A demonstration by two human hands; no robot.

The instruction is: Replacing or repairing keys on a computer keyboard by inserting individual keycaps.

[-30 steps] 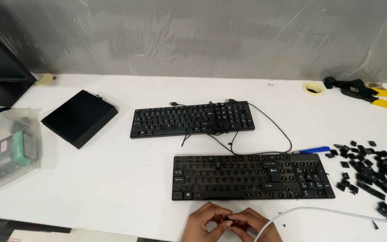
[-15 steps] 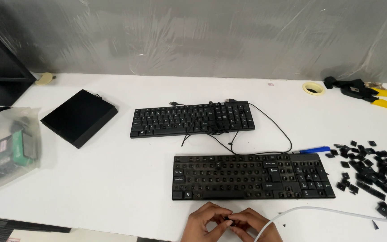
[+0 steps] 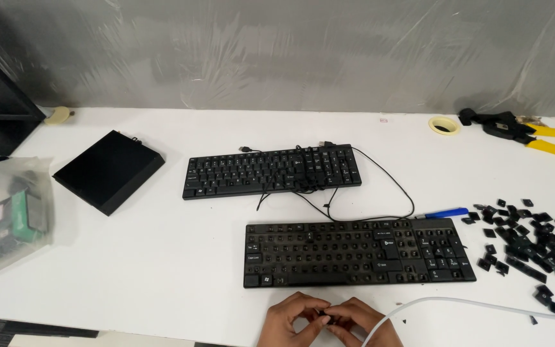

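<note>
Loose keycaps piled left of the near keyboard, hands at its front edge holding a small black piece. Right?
Not quite. The head view shows the keycaps piled to the right of the near keyboard, not the left. The rest holds: the left hand and right hand meet at its front edge on a small black piece.

White worktable against a grey, plastic-covered wall

Beyond the hands, a broad white table is being lit evenly from above, with only soft shadows being cast. Far ahead of the hands, its back edge is being met by a grey wall that is being covered by a wrinkled clear plastic sheet, on which faint glare is being caught. To the near left of the hands, past the table's front edge, a strip of dark floor is being shown.
</note>
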